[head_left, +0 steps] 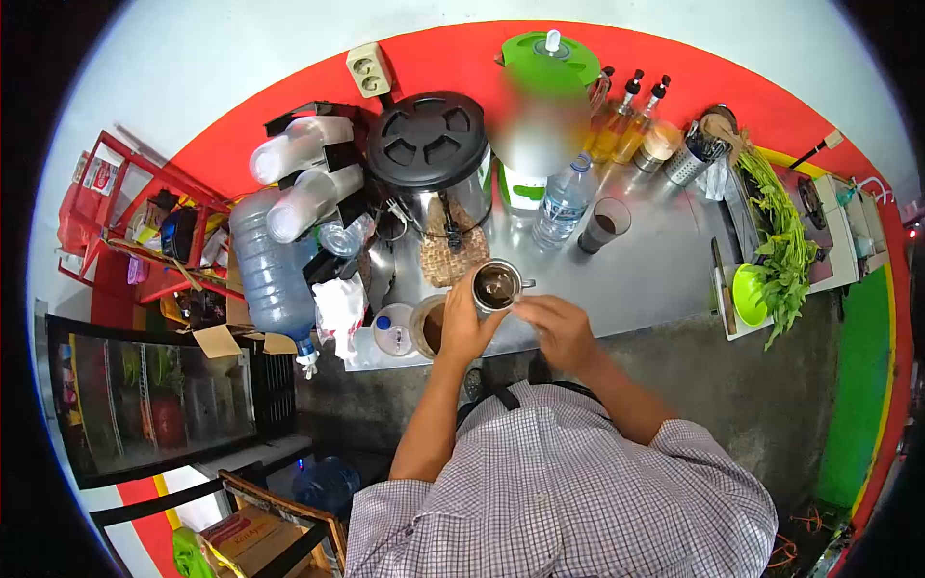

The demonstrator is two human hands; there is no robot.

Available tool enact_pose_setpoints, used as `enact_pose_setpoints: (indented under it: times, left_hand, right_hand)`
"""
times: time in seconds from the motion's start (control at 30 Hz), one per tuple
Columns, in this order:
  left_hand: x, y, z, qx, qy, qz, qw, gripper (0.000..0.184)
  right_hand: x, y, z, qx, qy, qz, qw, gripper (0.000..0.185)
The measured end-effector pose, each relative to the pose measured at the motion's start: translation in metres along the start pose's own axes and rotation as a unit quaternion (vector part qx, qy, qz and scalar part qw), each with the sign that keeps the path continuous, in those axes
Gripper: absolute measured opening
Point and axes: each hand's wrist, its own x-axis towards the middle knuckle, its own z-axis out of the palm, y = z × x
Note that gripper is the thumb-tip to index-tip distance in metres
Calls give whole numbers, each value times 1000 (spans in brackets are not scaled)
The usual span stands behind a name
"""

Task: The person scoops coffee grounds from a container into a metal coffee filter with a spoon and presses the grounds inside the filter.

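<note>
My left hand [466,323] is wrapped round the left side of a small metal cup [496,286], held above the table's front edge. A dark liquid with a glossy surface shows inside it. My right hand [559,332] is at the cup's right side, fingers pressed together just below the handle; what they hold, if anything, is too small to make out. Below my left hand stands an open container of brown powder [428,326], with a round clear lid or tub [392,330] beside it. A glass with dark contents [605,226] stands behind the cup, to the right.
A water bottle [564,204], a black-lidded metal pot [427,144] and a green-lidded container [525,188] stand at the back of the metal table [665,279]. Stacked plastic cups [303,149] and a large water jug [272,265] are left. A green bowl [750,295], knife and leafy greens [785,246] lie right.
</note>
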Motion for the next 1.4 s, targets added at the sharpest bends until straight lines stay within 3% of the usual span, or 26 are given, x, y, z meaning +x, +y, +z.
enact_pose_setpoints:
  times: [0.1,0.17,0.2,0.23,0.3,0.53,0.77,0.9,1.23,1.3,1.33,1.4]
  left_hand:
    - [-1,-9,4,-17,-1,-3,1000,85]
    - [-1,-12,5,-13,6,10,1000,84]
    - [0,-6,1,-1,-14,-2,1000,84]
    - [1,-3,0,-1,-12,-3,1000,84]
    - [0,2,0,21,11,24,999,85]
    - [0,-4,2,-1,14,28,1000,86]
    - [0,-1,3,32,5,31,999,89]
    - [0,4,-1,24,-1,26,999,82]
    - [-1,-1,1,42,7,61,997,85]
    - [-3,-2,1,24,-10,7,1000,86]
    - [-3,-3,1,41,4,53,998,87]
    - [-2,-2,0,36,6,59,998,88]
  right_hand:
    - [-18,-11,10,-52,-46,-59,996,41]
    - [-21,-16,6,-48,-48,-41,997,43]
    - [-17,-16,3,-44,-25,-43,998,31]
    - [-14,-17,0,-43,-25,-45,998,31]
    - [-9,-17,-5,-68,16,7,998,46]
    - [-15,-32,2,-62,-94,-2,994,31]
    - [4,-32,-7,-116,16,34,992,31]
    - [-16,-48,7,-155,-52,28,986,38]
    - [-4,-45,11,-132,-17,29,991,41]
    - [-9,-52,11,-138,-66,-27,988,31]
    - [-10,-53,12,-127,-51,-26,990,31]
    - [-7,-46,5,-121,-35,-25,992,30]
